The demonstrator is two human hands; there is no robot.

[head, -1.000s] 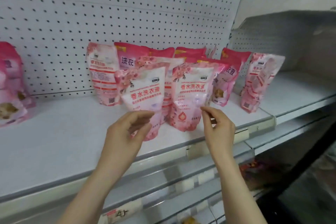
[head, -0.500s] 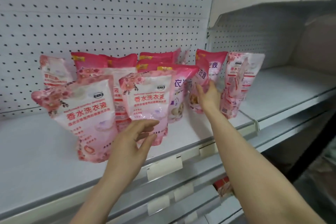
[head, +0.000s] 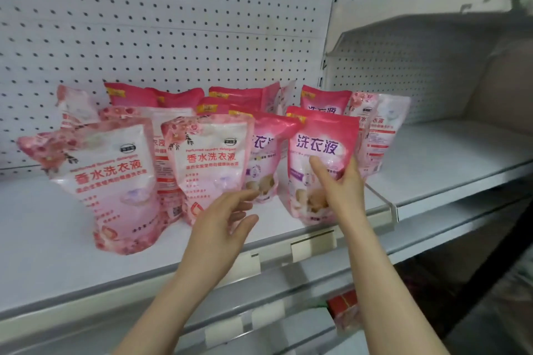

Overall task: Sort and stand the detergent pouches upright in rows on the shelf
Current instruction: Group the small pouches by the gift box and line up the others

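Your right grip is clamped on a deep-pink detergent pouch with purple lettering. The thumb lies across its front face and the fingers curl round its right edge. The pouch stands upright near the front lip of the white shelf, its base on the shelf board. Your left grip is apart, fingers loosely spread and holding nothing, just in front of the lower right corner of a pale-pink pouch with red lettering (whether the fingertips touch it cannot be told). Between those two a second deep-pink pouch stands a little farther back, half covered by the pale one. To the left, a leaning pale-pink pouch sits at the front of the shelf, its top tipped leftward and its upper corner drooping, and a third pale pouch stands behind it. Along the back, against the white pegboard, run the tops of the back-row deep-pink pouches. There is a far-left pale pouch at one end and a far-right pale pouch at the other, just beside the one you hold. Plastic price-tag holders line the shelf's front edge. To the right begins a neighbouring shelf bay, and on a lower level a red package shows, blurred.
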